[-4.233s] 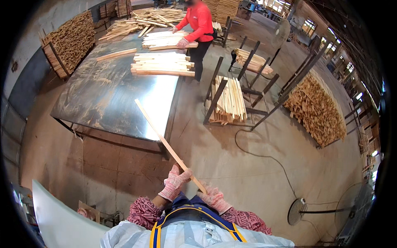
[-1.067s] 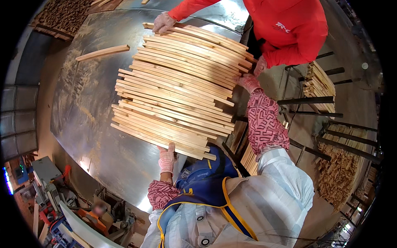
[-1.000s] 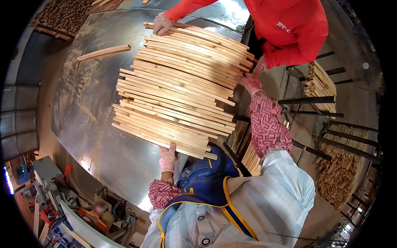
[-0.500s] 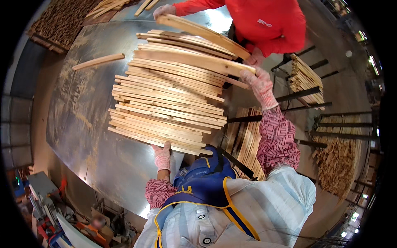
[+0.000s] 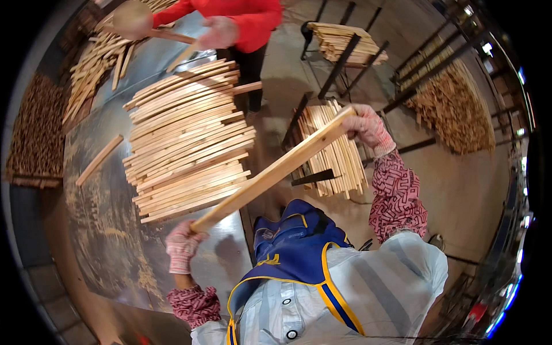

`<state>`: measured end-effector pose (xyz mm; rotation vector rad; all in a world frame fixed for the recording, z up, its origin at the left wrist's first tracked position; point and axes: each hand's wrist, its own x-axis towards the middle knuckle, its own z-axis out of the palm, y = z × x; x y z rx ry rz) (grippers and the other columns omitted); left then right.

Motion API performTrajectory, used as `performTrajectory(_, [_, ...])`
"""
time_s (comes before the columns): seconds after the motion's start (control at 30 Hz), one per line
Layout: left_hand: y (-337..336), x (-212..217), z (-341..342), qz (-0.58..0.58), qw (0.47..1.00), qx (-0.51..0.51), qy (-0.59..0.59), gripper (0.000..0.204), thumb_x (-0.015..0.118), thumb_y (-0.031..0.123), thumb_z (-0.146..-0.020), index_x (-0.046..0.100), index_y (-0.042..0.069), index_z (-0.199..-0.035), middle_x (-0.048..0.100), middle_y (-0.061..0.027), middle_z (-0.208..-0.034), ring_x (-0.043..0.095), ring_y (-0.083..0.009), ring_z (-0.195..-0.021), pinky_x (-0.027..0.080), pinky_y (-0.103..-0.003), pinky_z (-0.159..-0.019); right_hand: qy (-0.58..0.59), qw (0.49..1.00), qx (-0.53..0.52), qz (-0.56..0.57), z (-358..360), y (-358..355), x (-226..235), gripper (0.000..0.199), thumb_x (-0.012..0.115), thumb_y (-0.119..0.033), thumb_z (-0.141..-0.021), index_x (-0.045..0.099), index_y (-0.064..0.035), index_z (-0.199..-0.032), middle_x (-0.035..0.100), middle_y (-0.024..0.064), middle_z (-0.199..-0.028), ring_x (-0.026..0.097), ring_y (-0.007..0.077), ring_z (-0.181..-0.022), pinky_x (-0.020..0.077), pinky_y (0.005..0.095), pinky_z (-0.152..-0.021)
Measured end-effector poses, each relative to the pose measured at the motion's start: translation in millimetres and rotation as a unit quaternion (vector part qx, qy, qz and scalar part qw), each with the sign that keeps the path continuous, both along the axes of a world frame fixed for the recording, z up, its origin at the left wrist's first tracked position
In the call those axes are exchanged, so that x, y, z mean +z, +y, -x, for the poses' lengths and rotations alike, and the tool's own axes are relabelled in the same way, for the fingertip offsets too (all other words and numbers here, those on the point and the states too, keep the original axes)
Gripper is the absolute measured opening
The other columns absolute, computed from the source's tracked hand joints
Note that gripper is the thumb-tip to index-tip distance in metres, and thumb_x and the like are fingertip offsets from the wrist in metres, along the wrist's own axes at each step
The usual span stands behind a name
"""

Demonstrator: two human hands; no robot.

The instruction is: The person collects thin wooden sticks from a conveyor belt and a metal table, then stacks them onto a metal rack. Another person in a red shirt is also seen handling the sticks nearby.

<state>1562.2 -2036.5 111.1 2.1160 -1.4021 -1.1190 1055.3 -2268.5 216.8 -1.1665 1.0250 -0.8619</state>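
Above the near right edge of the metal table, a long wooden slat is held clear of the surface, one gloved hand at each end. The left hand is closed around the near, lower end; the right hand is closed around the far, upper end; the hands are well apart. The slat's long axis runs diagonally, from near left up to far right, crossing between the stack on the table and the rack of slats on the floor. The slat appears light, stiff and straight, with a dry, non-slippery face; gripping both ends should give best control, since a one-handed end grip would probably let it swing.
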Motion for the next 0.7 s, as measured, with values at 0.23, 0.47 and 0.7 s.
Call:
performTrajectory(0.23, [-42.5, 1.3, 142.4, 0.112, 0.973, -0.121, -0.164, 0.047, 0.076, 0.048, -0.074, 0.069, 0.011, -0.102, 0.069, -0.0103, -0.090, 0.067, -0.0292, -0.082, 0.051, -0.040, -0.075, 0.242, 0.898, -0.306, 0.204, 15.6, 34.5, -27.2, 0.068, 0.073, -0.017, -0.080, 0.044, -0.0011, -0.140, 0.059, 0.0119, -0.125, 0.062, 0.0148, -0.095, 0.0525, 0.0277, -0.082])
performTrajectory(0.47, [-119.4, 16.0, 283.2, 0.229, 0.931, -0.245, -0.143, 0.034, 0.080, 0.028, -0.075, 0.066, 0.011, -0.101, 0.066, -0.0105, -0.087, 0.066, -0.0284, -0.078, 0.053, -0.037, -0.069, 0.547, 0.794, 0.053, 0.258, 36.9, 58.2, -34.5, 0.066, 0.073, -0.028, -0.076, 0.049, -0.0172, -0.136, 0.055, 0.0093, -0.129, 0.058, 0.0279, -0.111, 0.0512, 0.0373, -0.091])
performTrajectory(0.7, [-243.0, -17.5, 409.1, 0.399, 0.897, -0.185, -0.038, 0.056, 0.073, 0.040, -0.081, 0.059, 0.011, -0.126, 0.063, -0.0144, -0.115, 0.063, -0.0329, -0.102, 0.053, -0.039, -0.085, 0.664, 0.628, -0.065, 0.399, 233.0, -104.7, -82.4, 0.041, 0.073, -0.025, -0.077, 0.062, -0.0169, -0.116, 0.062, 0.0048, -0.107, 0.059, 0.0247, -0.106, 0.0517, 0.0357, -0.089])
